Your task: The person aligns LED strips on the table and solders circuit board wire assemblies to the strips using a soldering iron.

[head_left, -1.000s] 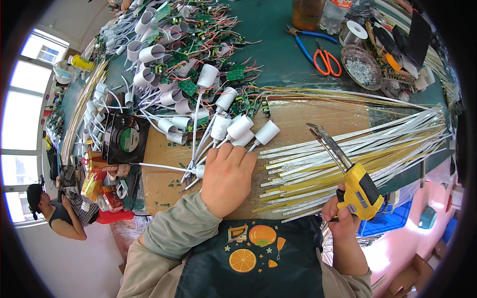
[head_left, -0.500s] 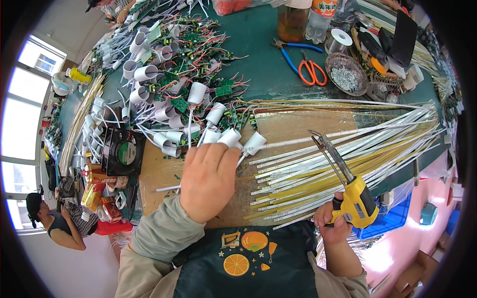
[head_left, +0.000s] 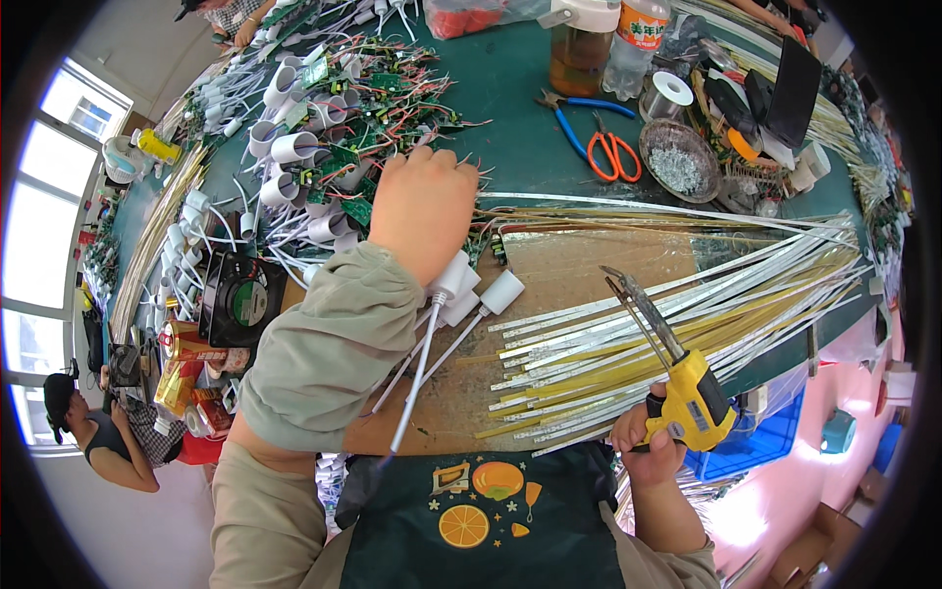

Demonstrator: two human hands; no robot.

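Observation:
My left hand (head_left: 424,213) reaches over the near edge of a heap of green circuit boards (head_left: 392,90) with red wires. Its fingers curl downward, and whatever lies under them is hidden. Just below that wrist, several white cylindrical caps with cords (head_left: 502,292) lie on a brown board (head_left: 574,260). In my right hand (head_left: 648,444) is a yellow soldering gun (head_left: 701,404), gripped by its handle, with the metal tip pointing up and to the left. That tip hangs over a fan of white and yellow LED strips (head_left: 608,339).
A black fan (head_left: 240,300) stands left of the brown board. Farther back are blue-handled pliers (head_left: 579,118), orange-handled scissors (head_left: 613,155), a dish of small clear pieces (head_left: 677,162), a solder spool (head_left: 669,95) and a jar of brown liquid (head_left: 581,54). Another person (head_left: 108,442) sits far left.
My left hand has moved away from the white caps, up to the circuit-board heap. Several caps now lie nearer, their cords toward me. The soldering gun has shifted slightly left and down.

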